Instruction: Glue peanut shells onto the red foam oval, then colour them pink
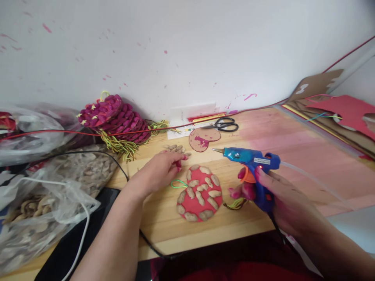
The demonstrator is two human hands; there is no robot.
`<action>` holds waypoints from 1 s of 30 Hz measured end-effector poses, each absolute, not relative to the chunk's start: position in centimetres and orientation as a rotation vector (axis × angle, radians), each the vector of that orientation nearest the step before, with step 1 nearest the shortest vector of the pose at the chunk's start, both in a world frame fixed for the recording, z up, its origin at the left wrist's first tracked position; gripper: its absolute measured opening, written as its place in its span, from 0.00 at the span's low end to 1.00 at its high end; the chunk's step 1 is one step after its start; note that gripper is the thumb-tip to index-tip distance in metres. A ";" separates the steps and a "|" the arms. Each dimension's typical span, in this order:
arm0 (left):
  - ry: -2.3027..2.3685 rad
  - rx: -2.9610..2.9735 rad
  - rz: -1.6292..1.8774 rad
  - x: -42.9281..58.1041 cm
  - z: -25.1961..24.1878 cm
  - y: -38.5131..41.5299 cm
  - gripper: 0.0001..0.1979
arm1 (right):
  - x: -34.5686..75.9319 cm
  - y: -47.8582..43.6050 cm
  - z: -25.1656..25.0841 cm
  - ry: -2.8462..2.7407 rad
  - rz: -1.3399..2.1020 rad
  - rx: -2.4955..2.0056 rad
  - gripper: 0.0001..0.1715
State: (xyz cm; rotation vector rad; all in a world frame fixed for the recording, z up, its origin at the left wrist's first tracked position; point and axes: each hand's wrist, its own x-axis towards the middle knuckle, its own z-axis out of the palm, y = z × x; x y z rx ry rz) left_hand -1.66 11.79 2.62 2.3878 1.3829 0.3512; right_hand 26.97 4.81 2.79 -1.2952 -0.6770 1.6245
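Observation:
My right hand (pixel 281 191) is wrapped round a blue hot glue gun (pixel 243 155), fingers by its orange trigger. The nozzle points left, a red light glows, and a clear glue stick (pixel 299 170) trails from the back. My left hand (pixel 161 169) is beside a small pile of peanuts (pixel 175 148), its fingers curled together; what they hold, if anything, is hidden. Between my hands lies a red gourd-shaped card (pixel 195 197) with peanuts set on its rim and middle. A green loop (pixel 178 184) sits at its left and a yellow-and-dark tassel (pixel 235 203) at its right.
Behind lie a pink-stained gourd-shaped piece (pixel 203 139), black scissors (pixel 225 125) and red and yellow sticks (pixel 208 118). Purple-red decorated pieces (pixel 125 121) are stacked back left. Plastic bags of peanuts (pixel 84 168) fill the left. Cardboard and red cut-outs (pixel 342 113) lie right. A red cord (pixel 164 128) crosses behind.

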 end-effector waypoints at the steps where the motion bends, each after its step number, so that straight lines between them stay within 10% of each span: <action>1: 1.396 2.378 0.355 -1.7 2.7 11.8 0.18 | 27.0 4.9 2.8 -0.671 1.601 -1.303 0.23; 14: 1.408 2.210 0.132 -1.7 3.1 11.8 0.09 | 28.7 3.4 2.6 -0.886 2.062 -1.214 0.23; 30: 2.243 2.109 0.267 -4.9 4.0 12.8 0.14 | 27.8 4.0 2.2 -0.999 1.811 -1.267 0.23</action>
